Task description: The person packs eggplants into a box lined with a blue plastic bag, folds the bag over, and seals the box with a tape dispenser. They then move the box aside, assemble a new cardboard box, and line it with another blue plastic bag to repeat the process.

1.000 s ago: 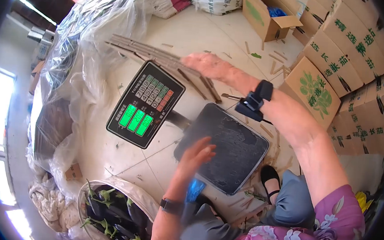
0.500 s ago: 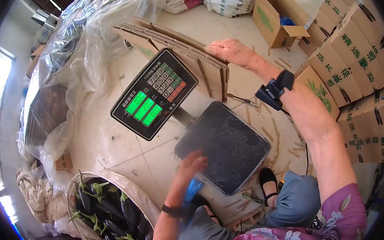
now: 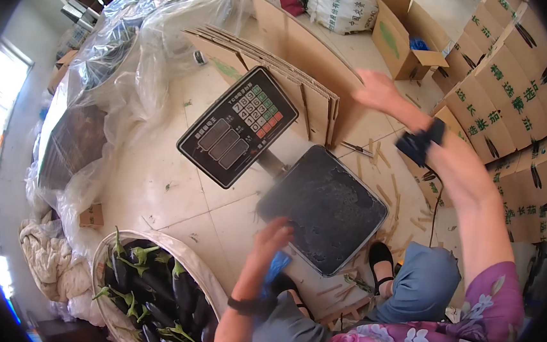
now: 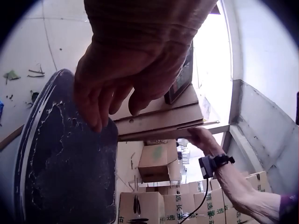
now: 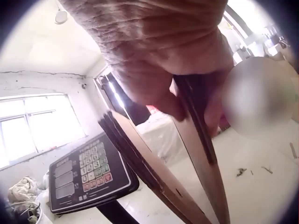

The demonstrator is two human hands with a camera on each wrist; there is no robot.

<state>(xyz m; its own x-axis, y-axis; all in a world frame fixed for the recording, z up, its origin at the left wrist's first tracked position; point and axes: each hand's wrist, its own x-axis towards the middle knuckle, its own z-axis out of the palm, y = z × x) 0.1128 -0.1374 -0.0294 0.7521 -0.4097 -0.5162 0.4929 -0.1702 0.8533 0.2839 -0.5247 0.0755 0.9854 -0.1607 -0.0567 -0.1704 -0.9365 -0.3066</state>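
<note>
Brown cardboard catches my eye first: a single sheet (image 3: pixel 299 43) stands tilted beyond the scale's display (image 3: pixel 238 126), its upper edge pinched between the thumb and fingers of the right hand (image 3: pixel 377 91). Just on the display's side of it, a folded cardboard stack (image 3: pixel 319 118) leans on edge, apart from the sheet at the top. The left hand (image 3: pixel 273 235) hangs at the edge of the black platform (image 3: pixel 328 207), fingers loosely bent and holding nothing; I can't tell whether they touch it. Eggplants (image 3: pixel 180 289) fill a pale-rimmed container (image 3: pixel 199 258) nearby.
</note>
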